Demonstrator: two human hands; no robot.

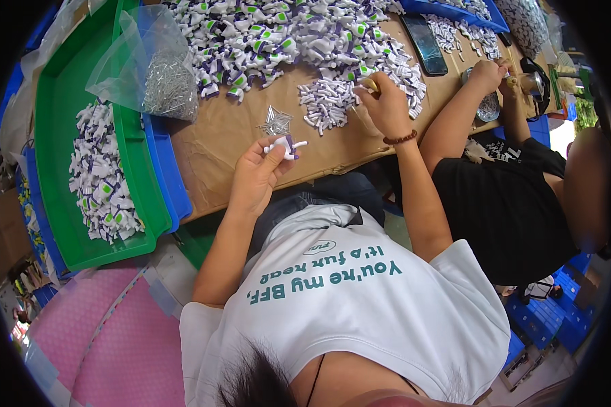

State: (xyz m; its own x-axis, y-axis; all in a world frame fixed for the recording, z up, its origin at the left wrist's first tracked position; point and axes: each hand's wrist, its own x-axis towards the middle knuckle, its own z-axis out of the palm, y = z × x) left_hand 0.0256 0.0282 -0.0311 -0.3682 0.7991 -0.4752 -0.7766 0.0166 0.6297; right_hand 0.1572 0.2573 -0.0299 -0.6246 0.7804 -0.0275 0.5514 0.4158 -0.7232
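Between the thumb and fingers of my left hand (259, 166) is a small white and purple plastic toy figure (286, 146), with a thin white limb sticking out to the right. My right hand (387, 108) hovers at the near right of a pile of small white plastic pieces (324, 102). Its fingertips are pinched together, and what they hold, if anything, is too small to make out. Something yellow shows at one of its fingertips. Just beyond my left hand lies a little heap of silver metal pins (276, 121) on the brown table covering (231, 149).
A large heap of white, purple and green figures (251, 41) covers the far table. At left, a green tray (51, 156) contains more figures; a clear bag of metal pins (170, 85) leans at its edge. A phone (424, 44) lies far right. A co-worker's hands (489, 76) work beside me.
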